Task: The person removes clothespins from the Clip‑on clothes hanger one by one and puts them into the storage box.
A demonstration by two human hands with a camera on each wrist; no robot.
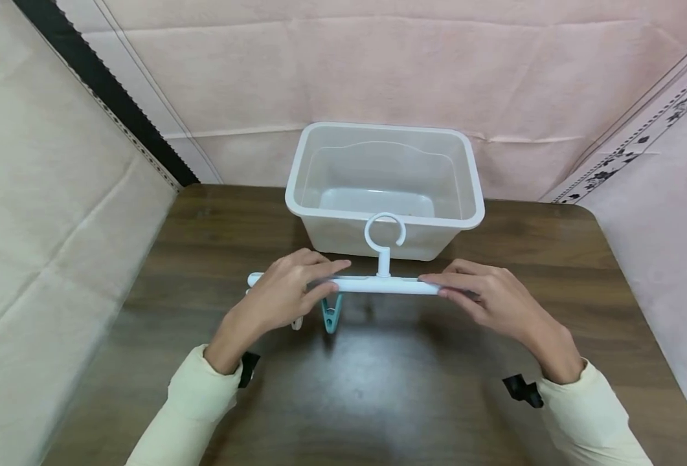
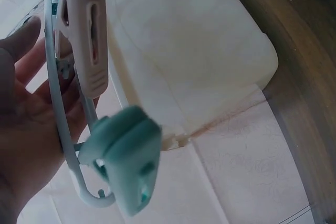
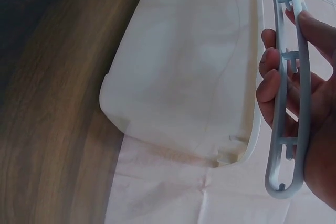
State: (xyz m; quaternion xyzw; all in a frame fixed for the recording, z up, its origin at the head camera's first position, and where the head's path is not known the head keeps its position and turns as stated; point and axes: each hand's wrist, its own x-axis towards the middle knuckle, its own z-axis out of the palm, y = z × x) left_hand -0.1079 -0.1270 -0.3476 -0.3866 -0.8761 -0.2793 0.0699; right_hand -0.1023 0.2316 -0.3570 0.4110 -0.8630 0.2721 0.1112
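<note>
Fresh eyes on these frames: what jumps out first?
A big pale tub at the back of the table likely draws the eye first. In front of it, the left hand and right hand hold a white hanger, its hook showing against the tub. A teal clip hangs from the hanger by the left hand.

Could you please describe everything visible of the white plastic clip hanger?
The white plastic clip hanger is a long, round-ended frame with crossbars and an upright hook. Teal plastic clips and a beige one hang from its left half. The left hand and right hand grip it level before the pale plastic rectangular bin.
</note>
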